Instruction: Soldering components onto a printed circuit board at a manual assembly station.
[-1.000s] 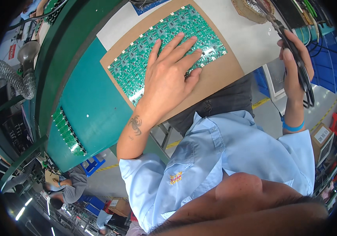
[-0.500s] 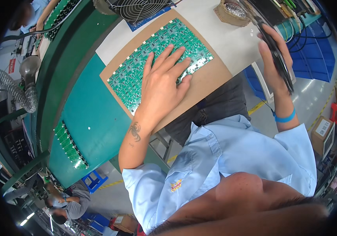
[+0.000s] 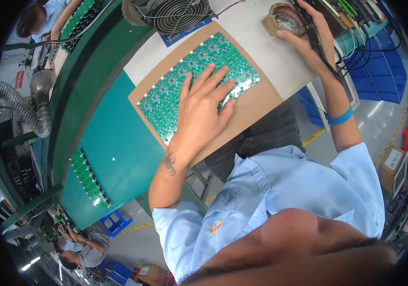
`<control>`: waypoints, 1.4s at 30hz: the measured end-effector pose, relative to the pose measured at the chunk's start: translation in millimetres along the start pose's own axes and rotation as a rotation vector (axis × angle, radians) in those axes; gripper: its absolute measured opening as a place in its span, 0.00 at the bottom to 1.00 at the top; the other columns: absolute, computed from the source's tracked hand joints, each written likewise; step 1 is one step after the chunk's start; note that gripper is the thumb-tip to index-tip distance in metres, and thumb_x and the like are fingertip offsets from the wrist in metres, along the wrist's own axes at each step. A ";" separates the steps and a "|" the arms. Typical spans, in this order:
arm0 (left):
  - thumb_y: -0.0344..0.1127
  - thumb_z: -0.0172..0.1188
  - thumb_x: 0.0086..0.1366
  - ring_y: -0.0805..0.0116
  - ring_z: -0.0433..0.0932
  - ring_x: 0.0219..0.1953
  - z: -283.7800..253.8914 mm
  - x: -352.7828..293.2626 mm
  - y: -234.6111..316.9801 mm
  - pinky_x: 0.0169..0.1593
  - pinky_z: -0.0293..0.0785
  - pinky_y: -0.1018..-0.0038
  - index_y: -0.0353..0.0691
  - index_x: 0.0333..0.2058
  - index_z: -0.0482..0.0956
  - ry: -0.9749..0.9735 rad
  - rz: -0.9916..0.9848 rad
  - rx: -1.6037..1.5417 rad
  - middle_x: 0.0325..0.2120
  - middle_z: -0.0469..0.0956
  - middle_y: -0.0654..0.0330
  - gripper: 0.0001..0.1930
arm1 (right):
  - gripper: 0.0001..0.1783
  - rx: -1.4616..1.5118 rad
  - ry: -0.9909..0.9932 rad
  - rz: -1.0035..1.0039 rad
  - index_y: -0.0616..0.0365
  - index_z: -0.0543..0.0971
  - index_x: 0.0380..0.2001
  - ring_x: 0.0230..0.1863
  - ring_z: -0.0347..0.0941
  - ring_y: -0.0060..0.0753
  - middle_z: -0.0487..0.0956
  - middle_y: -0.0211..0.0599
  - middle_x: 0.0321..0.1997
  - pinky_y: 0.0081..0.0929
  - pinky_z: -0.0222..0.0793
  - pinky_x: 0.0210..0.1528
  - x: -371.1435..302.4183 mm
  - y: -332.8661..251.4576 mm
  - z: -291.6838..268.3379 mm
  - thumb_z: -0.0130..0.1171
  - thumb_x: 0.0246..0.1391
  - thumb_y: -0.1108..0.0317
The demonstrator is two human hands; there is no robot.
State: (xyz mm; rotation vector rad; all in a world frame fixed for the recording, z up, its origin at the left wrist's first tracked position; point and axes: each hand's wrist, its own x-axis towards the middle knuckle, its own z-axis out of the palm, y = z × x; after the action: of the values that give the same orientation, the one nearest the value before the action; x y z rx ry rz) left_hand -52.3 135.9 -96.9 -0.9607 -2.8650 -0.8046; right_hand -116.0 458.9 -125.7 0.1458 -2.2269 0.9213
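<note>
My left hand (image 3: 200,110) lies flat, fingers spread, on a green circuit board panel (image 3: 162,106) filled with small components. Under the panel is a brown cardboard sheet (image 3: 249,108). Up at the right, my right hand (image 3: 327,42) grips a black soldering iron (image 3: 312,34), whose cord trails down past the wrist; its tip is out of the picture. The thumb of that hand is close to a brown pot (image 3: 271,25) of shiny metal shavings. A blue band (image 3: 341,117) circles my right wrist.
A fan with a wire guard (image 3: 180,17) stands behind the panel. On the green tabletop at left lies a row of narrow green boards (image 3: 88,177). Cables (image 3: 367,53) hang at the right edge. Co-workers (image 3: 54,16) sit at far left, beside a flexible duct (image 3: 25,108).
My right hand has moved up and left with the soldering iron, nearer the pot. The left hand stays on the panel; the whole view has shifted slightly.
</note>
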 end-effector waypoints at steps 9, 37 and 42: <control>0.36 0.71 0.63 0.57 0.68 0.75 -2.8 -0.4 0.7 0.80 0.55 0.45 0.45 0.54 0.89 -0.011 -0.006 -0.001 0.65 0.81 0.62 0.19 | 0.30 0.053 -0.067 -0.188 0.55 0.79 0.66 0.49 0.81 0.38 0.84 0.43 0.57 0.31 0.76 0.55 -8.3 -37.7 -9.6 0.72 0.61 0.64; 0.40 0.73 0.64 0.53 0.66 0.77 -27.0 -8.2 -9.3 0.80 0.54 0.46 0.43 0.58 0.87 -0.072 0.064 -0.007 0.68 0.78 0.62 0.23 | 0.20 0.495 -0.597 0.023 0.67 0.84 0.50 0.33 0.75 0.38 0.83 0.46 0.38 0.32 0.74 0.39 -78.8 -120.8 -83.4 0.65 0.55 0.69; 0.40 0.73 0.64 0.53 0.67 0.76 -35.8 -8.2 -17.8 0.79 0.56 0.45 0.43 0.57 0.87 -0.137 0.074 0.055 0.68 0.78 0.62 0.23 | 0.21 0.492 -0.612 -0.035 0.66 0.86 0.47 0.31 0.75 0.38 0.83 0.43 0.35 0.30 0.73 0.36 -84.9 -140.5 -80.1 0.67 0.46 0.76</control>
State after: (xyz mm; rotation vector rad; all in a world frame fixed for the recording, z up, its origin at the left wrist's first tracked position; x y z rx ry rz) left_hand -60.9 102.1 -75.6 -1.1500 -2.9269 -0.6765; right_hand 42.1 394.2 -61.0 0.7796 -2.4634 1.5500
